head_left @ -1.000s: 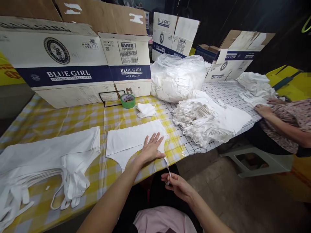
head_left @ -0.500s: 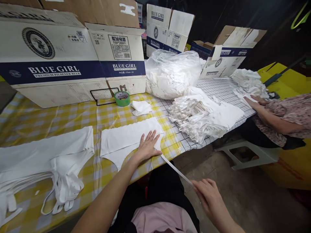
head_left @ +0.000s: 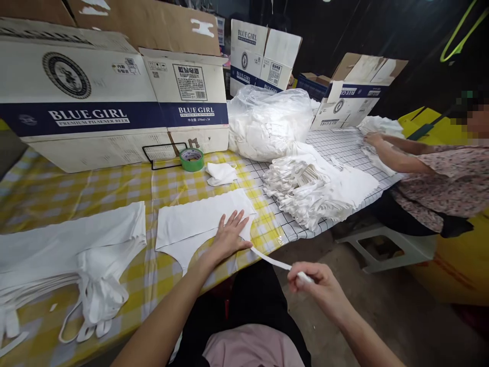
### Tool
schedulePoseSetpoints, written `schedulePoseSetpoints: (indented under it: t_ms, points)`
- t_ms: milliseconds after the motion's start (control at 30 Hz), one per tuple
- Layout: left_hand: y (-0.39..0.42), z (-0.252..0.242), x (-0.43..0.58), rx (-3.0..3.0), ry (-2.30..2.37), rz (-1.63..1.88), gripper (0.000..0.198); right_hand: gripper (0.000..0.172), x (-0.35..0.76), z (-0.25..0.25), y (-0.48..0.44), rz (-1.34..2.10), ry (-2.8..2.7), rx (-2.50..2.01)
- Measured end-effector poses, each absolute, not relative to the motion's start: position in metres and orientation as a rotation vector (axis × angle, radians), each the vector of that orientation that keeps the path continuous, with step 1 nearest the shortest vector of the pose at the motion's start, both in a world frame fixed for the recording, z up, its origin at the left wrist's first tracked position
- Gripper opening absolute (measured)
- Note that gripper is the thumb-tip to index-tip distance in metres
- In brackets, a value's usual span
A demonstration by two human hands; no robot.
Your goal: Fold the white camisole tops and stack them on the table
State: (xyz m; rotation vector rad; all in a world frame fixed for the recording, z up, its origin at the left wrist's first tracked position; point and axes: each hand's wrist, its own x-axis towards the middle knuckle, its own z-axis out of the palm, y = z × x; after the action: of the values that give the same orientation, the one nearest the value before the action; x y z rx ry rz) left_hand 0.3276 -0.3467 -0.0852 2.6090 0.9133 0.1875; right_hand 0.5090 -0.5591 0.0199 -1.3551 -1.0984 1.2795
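My left hand lies flat with spread fingers on the right end of a white garment, which is laid out on the yellow checked tablecloth. From beside its thumb a narrow white strap runs over the table's edge to my right hand. Those fingers are closed on the strap, with a white bit of it showing between them. At the left lies a stack of white garments with loose straps hanging at its front.
Behind are a large carton, green tape, a small white cloth and a bag of white fabric. A white pile lies right of centre. Another person sits at the right beside a stool.
My right hand has moved up and left, closer to my left hand, and the strap between them is shorter and slacker. The other person's arms have lifted and shifted left.
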Motion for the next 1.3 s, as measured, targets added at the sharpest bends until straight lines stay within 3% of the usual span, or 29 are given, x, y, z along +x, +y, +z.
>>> schedulePoseSetpoints:
  t_ms: [167,233,333,600,700,967,1133,1233,1300]
  points:
    - [-0.364,-0.073,0.324,2.539,0.947,0.412,0.062,0.029,0.504,0.046,-0.507,1.019,-1.358,-1.375]
    - [-0.378,-0.058,0.324,2.432,0.921,0.606,0.048,0.030,0.500,0.046,-0.493,1.087,-1.380,-1.383]
    - [-0.398,-0.032,0.323,2.268,0.805,0.864,0.044,0.033,0.492,0.037,-0.480,1.240,-1.355,-1.413]
    - [-0.409,-0.023,0.315,2.327,0.740,1.054,0.020,0.037,0.477,0.009,-0.467,1.592,-1.076,-1.298]
    - [-0.406,-0.033,0.313,2.270,0.829,1.024,0.017,0.027,0.477,0.002,-0.462,1.525,-1.138,-1.389]
    - [-0.393,-0.048,0.309,2.155,0.988,0.852,0.019,0.025,0.472,-0.018,-0.435,0.965,-1.668,-1.652]
    - [-0.368,-0.058,0.304,2.178,1.077,0.780,0.004,0.028,0.474,-0.029,-0.414,0.937,-1.631,-1.600]
    - [-0.347,-0.069,0.301,2.405,1.173,0.704,0.017,0.028,0.474,-0.039,-0.400,0.964,-1.594,-1.633]
    - [-0.335,-0.076,0.300,2.527,1.184,0.639,0.014,0.030,0.472,-0.046,-0.390,1.041,-1.583,-1.660]
